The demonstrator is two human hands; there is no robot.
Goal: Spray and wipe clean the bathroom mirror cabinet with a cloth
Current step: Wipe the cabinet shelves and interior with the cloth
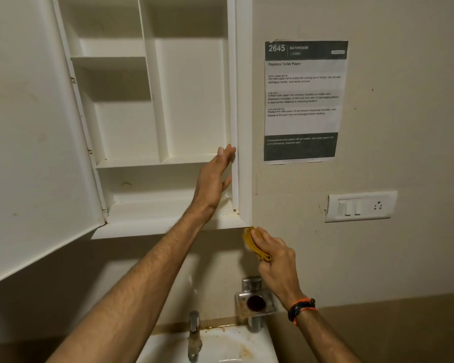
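Two bare forearms reach up from the bottom edge toward a wall-hung cabinet (pixel 243 127). Nearest, at six o'clock, sits a stained white sink (pixel 247 344) with a metal tap (pixel 194 336) standing at its back rim. Just beyond, at about five o'clock from centre, a small metal holder (pixel 256 303) with a dark round recess is fixed to the wall, partly behind the right wrist, which wears an orange and dark braided band (pixel 302 309).

Higher up, the right hand (pixel 277 260) curls its fingers round a bunched yellow cloth (pixel 254 244), holding it against the cabinet's lower right corner, where the underside meets the wall. The left hand (pixel 215 179), fingers straight and close together, lies flat against the inner face of the cabinet's right side, its fingertips level with the front edge of a shelf (pixel 131 162) and holding nothing.

Farther back, the cabinet stands open, its white compartments bare, a vertical divider splitting the upper part. Its door (pixel 29 140) swings out toward nine o'clock, filling the left of the view, the inner face smudged.

On the beige wall at two o'clock hangs a printed sheet (pixel 304 100) headed "2645 BATHROOM" and "Replace Toilet Paper". Below it, at three o'clock, is a white switch plate (pixel 361 206) with two rockers and a socket.
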